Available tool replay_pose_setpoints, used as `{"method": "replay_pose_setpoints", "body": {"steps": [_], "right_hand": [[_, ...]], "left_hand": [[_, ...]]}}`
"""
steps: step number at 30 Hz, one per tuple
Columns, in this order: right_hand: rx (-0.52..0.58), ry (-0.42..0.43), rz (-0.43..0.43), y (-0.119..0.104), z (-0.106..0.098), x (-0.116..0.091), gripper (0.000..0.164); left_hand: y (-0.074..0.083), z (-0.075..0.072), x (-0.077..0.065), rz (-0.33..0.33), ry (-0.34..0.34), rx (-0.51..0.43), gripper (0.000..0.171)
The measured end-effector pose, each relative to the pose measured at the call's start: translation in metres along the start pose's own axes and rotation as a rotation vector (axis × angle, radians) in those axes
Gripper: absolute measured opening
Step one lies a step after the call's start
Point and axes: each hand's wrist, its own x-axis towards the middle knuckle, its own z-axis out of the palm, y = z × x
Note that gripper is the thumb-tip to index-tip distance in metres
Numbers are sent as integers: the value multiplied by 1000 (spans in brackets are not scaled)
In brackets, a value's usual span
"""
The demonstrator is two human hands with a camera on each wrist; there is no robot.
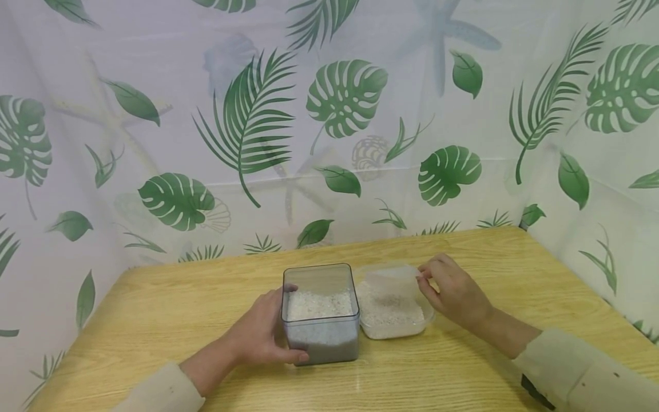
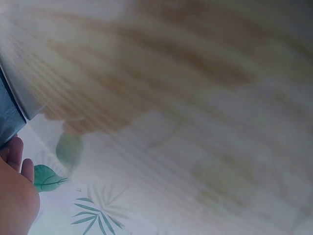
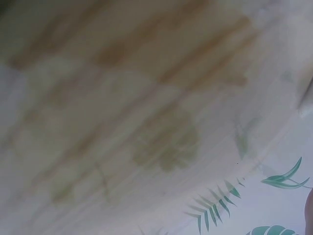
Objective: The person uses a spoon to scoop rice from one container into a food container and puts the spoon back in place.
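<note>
A square see-through grey container (image 1: 321, 343), partly filled with pale grains (image 1: 319, 305), stands on the table. My left hand (image 1: 257, 335) grips it from the left, thumb along the near side and fingers farther back. In the left wrist view, part of this hand (image 2: 17, 196) shows below a dark corner of the container (image 2: 10, 110). To the right sits a shallow clear tub (image 1: 396, 331) holding similar grains (image 1: 388, 306). Over its back part, my right hand (image 1: 455, 292) pinches the right edge of a translucent whitish plastic piece (image 1: 392, 280), whose kind I cannot tell.
The wood-grain table (image 1: 180, 303) extends around both containers. A white curtain (image 1: 386, 200) printed with green leaves hangs behind the table and along both sides. Beneath the right sleeve (image 1: 582, 372) a small dark object (image 1: 535, 391) shows.
</note>
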Motion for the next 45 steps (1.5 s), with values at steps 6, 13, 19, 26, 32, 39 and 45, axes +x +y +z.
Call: {"method": "replay_pose_setpoints", "body": {"steps": [6, 13, 19, 26, 32, 39, 45], "right_hand": [[-7, -19, 11, -2, -1, 2, 38], [-10, -9, -1, -4, 0, 3, 37], [18, 22, -35, -2, 2, 3, 34], [23, 30, -40, -2, 1, 4, 32], [8, 29, -31, -3, 0, 4, 28], [17, 11, -23, -3, 0, 3, 25], [18, 8, -29, -3, 0, 2, 25]], "left_hand": [[1, -1, -1, -4, -1, -4, 116], [2, -2, 0, -7, -6, -11, 117], [2, -1, 0, 1, -6, -17, 116], [1, 0, 1, -3, -3, -25, 116], [0, 0, 1, 1, 0, -27, 116], [1, 0, 1, -1, -1, -21, 117], [2, 0, 1, -5, -3, -11, 117]]}}
